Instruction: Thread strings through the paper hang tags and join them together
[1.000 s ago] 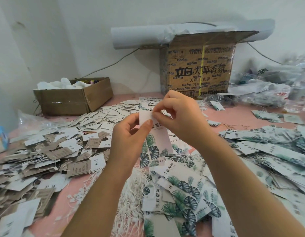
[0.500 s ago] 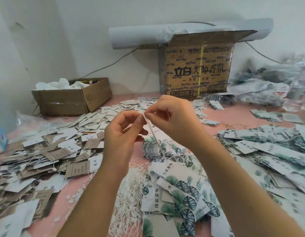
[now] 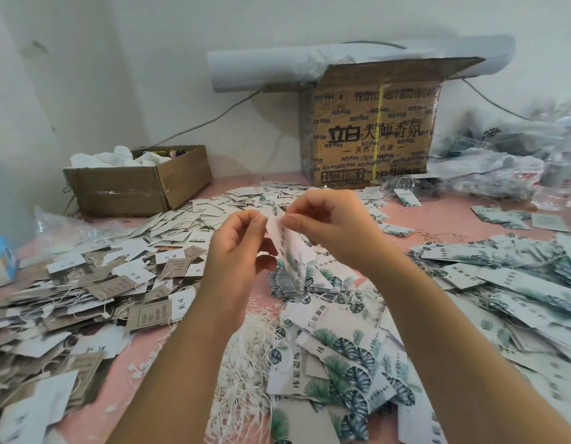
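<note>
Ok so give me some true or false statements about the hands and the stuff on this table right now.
1. Both the left hand and the right hand pinch one leaf-print tag. True.
2. The white strings lie piled at far right. False: they lie near, between the forearms.
3. The small cardboard box is closed. False: it stands open, with white material inside.
4. Brown tags lie in the left heap. True.
</note>
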`<state>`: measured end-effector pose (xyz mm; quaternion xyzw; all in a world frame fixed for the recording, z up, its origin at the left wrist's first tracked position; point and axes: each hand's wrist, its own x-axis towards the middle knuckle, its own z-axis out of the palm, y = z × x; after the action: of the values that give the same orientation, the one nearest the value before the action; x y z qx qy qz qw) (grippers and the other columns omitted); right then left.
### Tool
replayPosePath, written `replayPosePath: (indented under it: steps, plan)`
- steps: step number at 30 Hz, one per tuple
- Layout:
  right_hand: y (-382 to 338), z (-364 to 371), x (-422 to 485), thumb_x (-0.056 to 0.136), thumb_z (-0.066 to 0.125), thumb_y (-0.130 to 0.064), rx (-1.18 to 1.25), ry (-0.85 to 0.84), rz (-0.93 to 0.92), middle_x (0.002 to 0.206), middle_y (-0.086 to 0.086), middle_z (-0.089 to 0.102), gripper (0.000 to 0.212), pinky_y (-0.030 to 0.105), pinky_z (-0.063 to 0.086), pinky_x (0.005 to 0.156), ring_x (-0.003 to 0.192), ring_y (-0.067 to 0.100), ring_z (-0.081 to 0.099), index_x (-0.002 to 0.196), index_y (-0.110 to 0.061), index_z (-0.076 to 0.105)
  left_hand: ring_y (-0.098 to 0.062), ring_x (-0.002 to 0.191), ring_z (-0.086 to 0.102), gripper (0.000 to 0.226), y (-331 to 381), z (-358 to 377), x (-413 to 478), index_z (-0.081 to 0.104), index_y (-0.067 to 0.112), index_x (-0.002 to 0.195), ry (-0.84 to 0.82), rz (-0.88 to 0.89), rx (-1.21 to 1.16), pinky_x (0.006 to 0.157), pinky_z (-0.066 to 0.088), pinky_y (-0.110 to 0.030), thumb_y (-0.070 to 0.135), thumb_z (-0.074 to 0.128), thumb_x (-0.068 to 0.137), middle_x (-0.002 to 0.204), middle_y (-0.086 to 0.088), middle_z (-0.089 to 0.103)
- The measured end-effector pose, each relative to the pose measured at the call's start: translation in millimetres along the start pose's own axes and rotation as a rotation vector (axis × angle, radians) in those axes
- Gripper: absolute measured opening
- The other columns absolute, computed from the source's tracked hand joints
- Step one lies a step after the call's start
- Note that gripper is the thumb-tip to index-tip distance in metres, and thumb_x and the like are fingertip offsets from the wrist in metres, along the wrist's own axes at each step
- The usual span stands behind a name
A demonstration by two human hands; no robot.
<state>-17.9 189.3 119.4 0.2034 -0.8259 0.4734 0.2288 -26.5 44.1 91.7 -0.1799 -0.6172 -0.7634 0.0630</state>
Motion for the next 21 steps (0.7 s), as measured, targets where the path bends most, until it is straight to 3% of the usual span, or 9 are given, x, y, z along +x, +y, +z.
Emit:
replayPosePath:
  steps: [3, 9, 13, 21]
  plan:
    - [11.5, -8.9, -0.8, 0.082, 0.067, -0.018, 0.033, -0.027, 0.101, 0.044, -0.013, 0.054, 0.015, 0.008, 0.036, 0.043, 0.039, -0.002, 0.046, 0.069, -0.019, 0.061, -0.004, 0.051, 0.048, 0.020, 4.6, -2.7, 1.8, 0.056, 0.014, 0.078, 0.034, -0.033, -0.177, 0.045, 0.039, -0.017, 0.016, 0.046, 0.096, 0.062, 0.009, 0.059]
    - [33.0, -26.5, -3.7, 0.082, 0.066, -0.018, 0.007, -0.061, 0.256, 0.047, -0.009, 0.058, 0.011, 0.019, 0.046, 0.054, 0.047, 0.005, 0.054, 0.072, -0.014, 0.062, -0.006, 0.049, 0.048, 0.016, 11.3, -11.1, 7.5, 0.054, 0.009, 0.082, 0.124, -0.088, -0.474, 0.042, 0.038, -0.017, 0.013, 0.046, 0.095, 0.070, 0.001, 0.065]
    - [37.5, -35.9, -5.1, 0.083, 0.065, -0.014, 0.046, -0.036, 0.296, 0.049, -0.008, 0.059, 0.013, 0.015, 0.046, 0.051, 0.046, 0.003, 0.054, 0.071, -0.011, 0.061, -0.006, 0.049, 0.048, 0.014, 11.2, -12.8, 8.6, 0.051, 0.008, 0.084, 0.142, -0.108, -0.591, 0.043, 0.039, -0.017, 0.013, 0.045, 0.096, 0.081, -0.006, 0.068]
    - [34.9, -44.8, -5.9, 0.086, 0.060, -0.004, 0.130, 0.022, 0.283, 0.055, -0.007, 0.064, 0.015, 0.018, 0.049, 0.055, 0.051, 0.004, 0.056, 0.078, -0.014, 0.067, -0.006, 0.051, 0.049, 0.014, 5.5, -11.1, 7.6, 0.055, 0.008, 0.083, 0.136, -0.108, -0.478, 0.044, 0.041, -0.017, 0.013, 0.048, 0.094, 0.066, 0.001, 0.062]
